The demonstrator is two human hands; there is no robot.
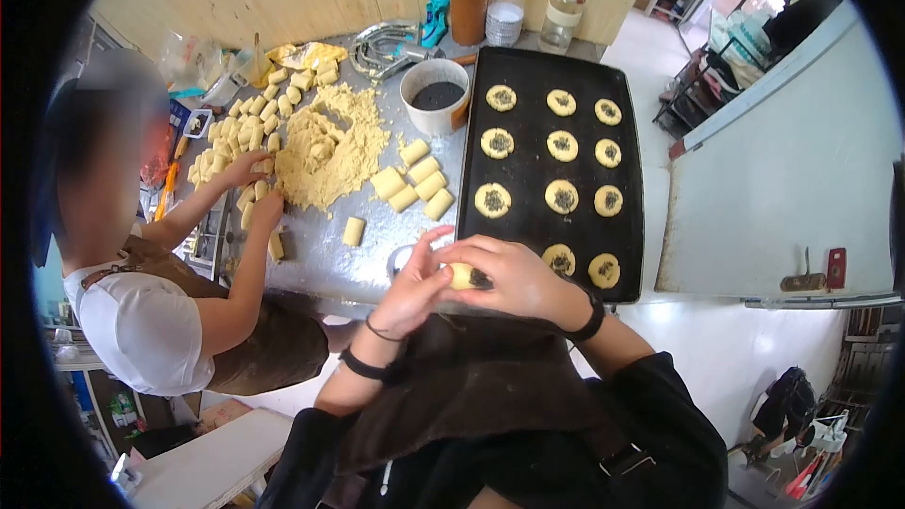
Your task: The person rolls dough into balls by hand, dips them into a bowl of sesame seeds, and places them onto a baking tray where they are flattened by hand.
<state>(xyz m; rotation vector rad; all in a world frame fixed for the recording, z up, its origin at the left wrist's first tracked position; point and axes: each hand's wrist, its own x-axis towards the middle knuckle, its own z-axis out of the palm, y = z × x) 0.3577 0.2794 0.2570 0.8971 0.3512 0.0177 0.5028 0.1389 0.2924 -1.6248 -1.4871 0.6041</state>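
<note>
Between my two hands, above the table's front edge, is a small yellow dough piece with black seeds on its right side. My left hand grips it from the left with thumb and fingers. My right hand curls over it from the right, hiding part of it. A black baking tray lies just beyond my right hand, bearing several round dough cakes topped with dark seeds. Left of the tray stands a white tub of black seeds. Several cut dough cylinders lie nearer, with a lone dough cylinder beside them.
At left, a co-worker's hands handle dough pieces beside a crumbly dough mound. Behind are a metal whisk attachment, a glass jar and stacked foil cups. A white door-like panel stands right of the tray.
</note>
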